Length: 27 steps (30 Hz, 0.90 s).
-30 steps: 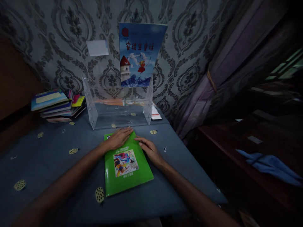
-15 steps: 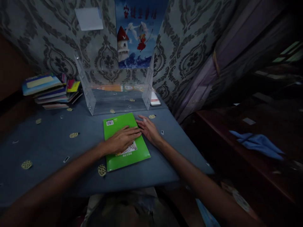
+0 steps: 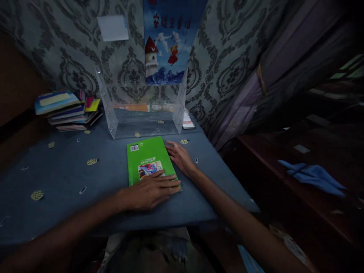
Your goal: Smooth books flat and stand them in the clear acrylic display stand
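A green book (image 3: 150, 149) lies on the cloth-covered table, with a barcode at its far left corner and a colourful picture partly covered by my hand. My left hand (image 3: 150, 191) rests across the book's near edge, fingers stretched out flat to the right. Along the book's right edge lies my right hand (image 3: 179, 157), its fingers extended and the fingertips at or beside that edge. Neither hand grips anything.
Behind the book stands a clear acrylic rack (image 3: 145, 129). A stack of books (image 3: 68, 110) sits at the back left. A poster (image 3: 167, 49) hangs on the patterned wall. To the right, a blue cloth (image 3: 313, 176) lies on a dark red surface beyond the table's edge.
My left hand has slid from the middle of the book toward its near edge, uncovering more of the picture. My right hand has stayed by the right edge. The view has shifted slightly.
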Available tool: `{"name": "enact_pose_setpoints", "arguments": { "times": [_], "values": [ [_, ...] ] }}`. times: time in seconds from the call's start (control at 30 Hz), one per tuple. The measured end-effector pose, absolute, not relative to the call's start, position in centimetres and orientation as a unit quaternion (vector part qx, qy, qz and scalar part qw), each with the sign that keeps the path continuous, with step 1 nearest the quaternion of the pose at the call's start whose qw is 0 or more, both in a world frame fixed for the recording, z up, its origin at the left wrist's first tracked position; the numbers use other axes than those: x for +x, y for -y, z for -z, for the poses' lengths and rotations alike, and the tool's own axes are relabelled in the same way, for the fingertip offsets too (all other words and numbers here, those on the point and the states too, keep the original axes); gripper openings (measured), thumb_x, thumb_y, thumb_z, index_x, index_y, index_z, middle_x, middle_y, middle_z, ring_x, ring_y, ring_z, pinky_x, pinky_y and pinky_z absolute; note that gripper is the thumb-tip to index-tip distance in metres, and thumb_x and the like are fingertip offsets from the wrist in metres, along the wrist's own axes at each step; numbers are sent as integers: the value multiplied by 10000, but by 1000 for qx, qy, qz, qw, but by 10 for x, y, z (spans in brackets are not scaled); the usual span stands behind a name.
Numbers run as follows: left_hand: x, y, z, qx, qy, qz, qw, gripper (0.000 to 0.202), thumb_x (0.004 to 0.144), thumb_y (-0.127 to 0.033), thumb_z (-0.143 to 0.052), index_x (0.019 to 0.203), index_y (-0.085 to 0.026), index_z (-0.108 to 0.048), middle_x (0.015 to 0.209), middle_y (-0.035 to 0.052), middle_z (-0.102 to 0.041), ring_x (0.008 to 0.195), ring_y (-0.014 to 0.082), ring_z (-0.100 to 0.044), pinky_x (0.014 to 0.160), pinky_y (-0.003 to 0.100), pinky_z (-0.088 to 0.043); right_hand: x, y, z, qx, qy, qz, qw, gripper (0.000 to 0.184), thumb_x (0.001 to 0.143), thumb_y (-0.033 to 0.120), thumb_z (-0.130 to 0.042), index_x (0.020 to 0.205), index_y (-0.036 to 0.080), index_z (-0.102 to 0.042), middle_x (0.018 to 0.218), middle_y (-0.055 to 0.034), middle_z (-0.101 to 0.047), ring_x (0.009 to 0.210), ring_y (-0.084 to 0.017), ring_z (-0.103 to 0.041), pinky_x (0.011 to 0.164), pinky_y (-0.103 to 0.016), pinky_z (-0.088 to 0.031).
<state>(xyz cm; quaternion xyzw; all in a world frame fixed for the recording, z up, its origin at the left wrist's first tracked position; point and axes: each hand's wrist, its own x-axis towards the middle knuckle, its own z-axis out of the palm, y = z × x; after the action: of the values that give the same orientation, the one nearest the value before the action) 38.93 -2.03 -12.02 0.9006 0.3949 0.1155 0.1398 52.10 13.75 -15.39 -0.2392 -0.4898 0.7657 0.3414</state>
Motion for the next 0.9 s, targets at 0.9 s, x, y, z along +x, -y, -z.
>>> {"name": "enact_pose_setpoints", "arguments": {
  "times": [0.9],
  "values": [
    [328,50,140,781,-596,-161,93,539,1027,-464,-362,1531,-300,-263,1561,46,-353,1466,232,-267,1205,521,-172,527,-123,152,-293,737,-485,369,354,828,522,-630,1045,254,-708,1141,-78,-713,1128,-302,-614,1059,-527,-410]
  ]
}}
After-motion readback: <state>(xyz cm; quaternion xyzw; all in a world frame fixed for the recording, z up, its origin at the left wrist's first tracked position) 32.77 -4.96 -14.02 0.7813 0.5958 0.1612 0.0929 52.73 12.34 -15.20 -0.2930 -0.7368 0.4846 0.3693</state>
